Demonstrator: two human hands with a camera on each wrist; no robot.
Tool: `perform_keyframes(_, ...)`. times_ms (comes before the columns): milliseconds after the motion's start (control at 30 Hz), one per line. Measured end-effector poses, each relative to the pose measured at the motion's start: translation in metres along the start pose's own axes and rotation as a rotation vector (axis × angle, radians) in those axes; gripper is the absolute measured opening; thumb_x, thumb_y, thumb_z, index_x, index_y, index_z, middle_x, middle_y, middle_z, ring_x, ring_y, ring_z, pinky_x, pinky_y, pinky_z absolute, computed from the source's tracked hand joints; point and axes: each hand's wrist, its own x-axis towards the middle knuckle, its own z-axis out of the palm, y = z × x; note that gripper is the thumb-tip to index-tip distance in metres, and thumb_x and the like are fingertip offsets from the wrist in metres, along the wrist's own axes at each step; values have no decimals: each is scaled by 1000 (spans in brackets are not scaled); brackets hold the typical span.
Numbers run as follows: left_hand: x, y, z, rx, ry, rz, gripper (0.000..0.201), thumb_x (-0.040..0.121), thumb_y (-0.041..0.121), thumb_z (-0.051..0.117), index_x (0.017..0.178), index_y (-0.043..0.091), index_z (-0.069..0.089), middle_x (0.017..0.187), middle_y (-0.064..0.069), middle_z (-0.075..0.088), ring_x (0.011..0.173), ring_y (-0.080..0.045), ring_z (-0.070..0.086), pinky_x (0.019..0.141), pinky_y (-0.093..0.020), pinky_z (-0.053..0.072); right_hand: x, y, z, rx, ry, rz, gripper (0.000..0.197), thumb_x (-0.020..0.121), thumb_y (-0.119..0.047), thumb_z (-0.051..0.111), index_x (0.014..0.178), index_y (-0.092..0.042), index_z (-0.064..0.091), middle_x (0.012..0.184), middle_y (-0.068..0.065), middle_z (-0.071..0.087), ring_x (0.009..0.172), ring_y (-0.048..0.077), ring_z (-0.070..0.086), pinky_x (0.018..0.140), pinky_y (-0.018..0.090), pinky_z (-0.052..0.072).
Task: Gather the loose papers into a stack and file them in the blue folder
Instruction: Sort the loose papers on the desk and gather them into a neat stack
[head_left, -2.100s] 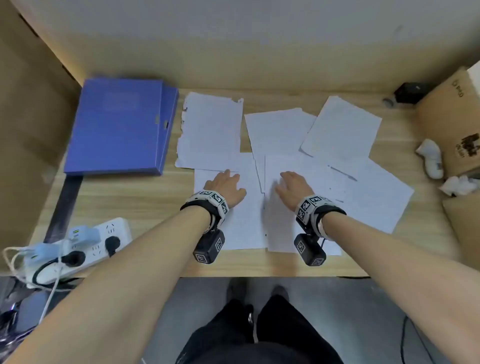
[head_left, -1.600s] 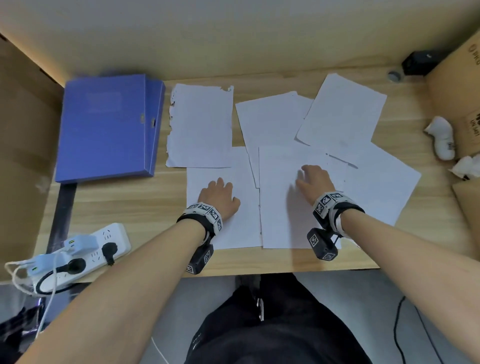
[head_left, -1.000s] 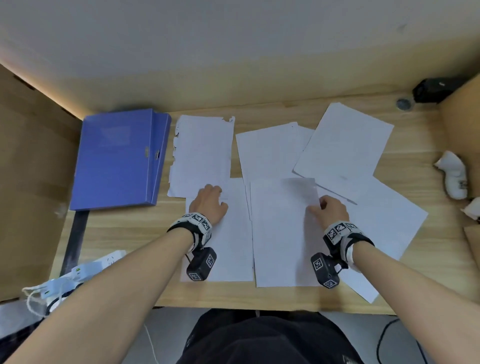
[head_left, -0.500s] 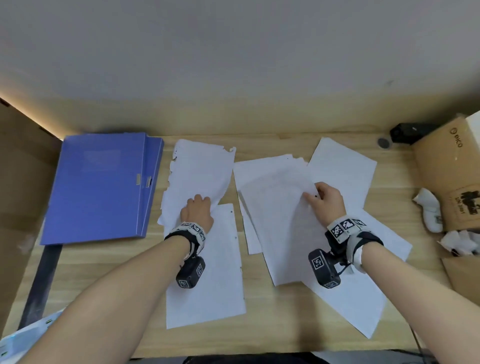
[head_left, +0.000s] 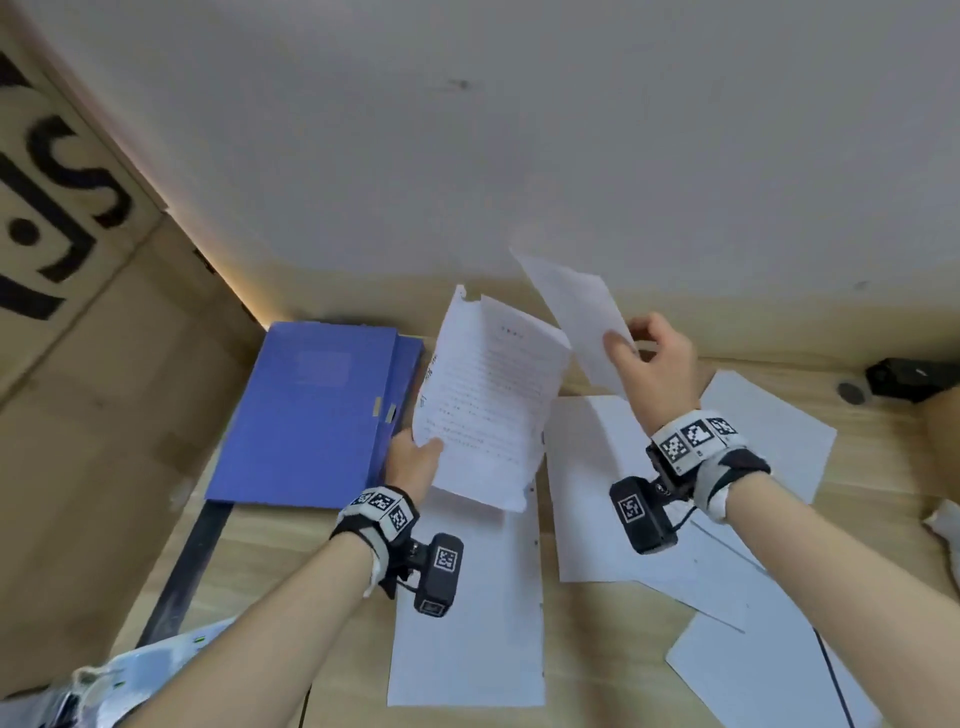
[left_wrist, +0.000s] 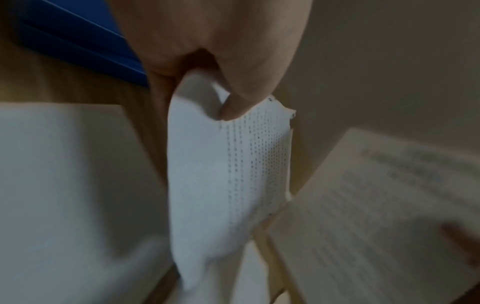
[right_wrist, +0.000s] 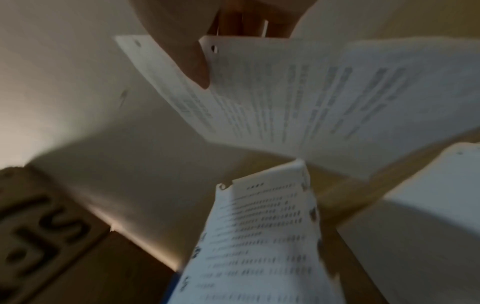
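Note:
My left hand (head_left: 415, 460) pinches the lower left corner of a torn-edged printed sheet (head_left: 488, 400), raised off the desk beside the blue folder (head_left: 311, 410); the thumb presses on the same torn sheet (left_wrist: 233, 174) in the left wrist view. My right hand (head_left: 649, 358) holds a second white sheet (head_left: 576, 306) lifted high and tilted toward the wall; that printed sheet (right_wrist: 324, 92) shows a punched hole by my thumb. The torn sheet (right_wrist: 259, 246) stands below it. Several loose papers (head_left: 602, 493) lie flat on the wooden desk (head_left: 291, 551). The folder is closed.
A cardboard panel (head_left: 67, 291) rises at the left and a white wall (head_left: 519, 130) behind. A black device (head_left: 909, 379) and a coin-like disc (head_left: 852, 392) sit at the back right. A power strip (head_left: 150, 654) shows at the lower left corner.
Both hands left the desk: the left lifted the torn sheet from beside the folder, the right raised its sheet upward and back. The head camera tilted up toward the wall.

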Motion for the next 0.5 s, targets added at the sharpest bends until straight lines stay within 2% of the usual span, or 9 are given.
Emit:
perform_keyframes(67, -4, -21, 2, 97, -44, -86, 24, 84, 6, 52, 86, 24, 67, 84, 3, 69, 80, -25, 63, 75, -32, 49, -17, 12, 17, -18, -107, -37, 6, 85, -13, 66, 85, -18, 63, 85, -7, 65, 77, 1, 60, 64, 12, 45)
perform_keyframes(133, -7, -45, 10, 112, -101, -177, 27, 83, 3, 51, 95, 18, 70, 95, -4, 73, 87, -25, 67, 79, -33, 55, -36, 36, 29, -92, -224, -44, 9, 82, -11, 67, 83, -19, 64, 88, -6, 64, 83, 13, 61, 70, 23, 49)
perform_keyframes(200, -11, -67, 20, 92, -165, -226, 31, 79, 4, 51, 100, 16, 70, 105, -10, 74, 95, -29, 70, 87, -45, 58, -58, 64, 38, -205, -348, -11, 11, 81, -12, 67, 81, -22, 63, 87, -8, 63, 85, 13, 59, 73, 27, 49)
perform_keyframes(267, -19, -77, 30, 60, -217, -272, 31, 82, 0, 49, 101, 15, 69, 102, -9, 73, 96, -30, 68, 81, -46, 61, -83, 91, 44, -289, -451, 24, 14, 82, -12, 67, 81, -25, 63, 85, -11, 62, 83, 11, 57, 72, 27, 46)
perform_keyframes(333, -25, -81, 38, 69, -254, -331, 24, 87, -3, 47, 94, 13, 64, 88, -6, 66, 88, -26, 63, 62, -35, 62, -105, 116, 47, -349, -525, 71, 14, 83, -14, 65, 81, -27, 62, 85, -12, 61, 84, 12, 55, 71, 28, 45)
perform_keyframes(367, -27, -83, 41, 109, -277, -346, 18, 86, -1, 48, 88, 13, 61, 81, -7, 60, 82, -26, 59, 58, -32, 58, -113, 126, 48, -378, -552, 97, 14, 83, -15, 64, 81, -29, 61, 85, -12, 61, 85, 12, 55, 71, 28, 45)
perform_keyframes(467, -28, -92, 39, 244, -332, -354, 5, 75, 15, 51, 71, 15, 48, 72, -9, 46, 72, -25, 47, 65, -33, 43, -130, 152, 50, -431, -616, 174, 15, 84, -17, 62, 81, -31, 59, 87, -13, 60, 88, 13, 56, 70, 26, 44)
perform_keyframes(500, -27, -94, 37, 299, -322, -348, 6, 73, 19, 52, 70, 16, 48, 72, -8, 47, 72, -25, 48, 67, -34, 44, -133, 157, 50, -437, -641, 199, 14, 84, -17, 62, 81, -31, 60, 89, -12, 60, 90, 13, 57, 70, 25, 44)
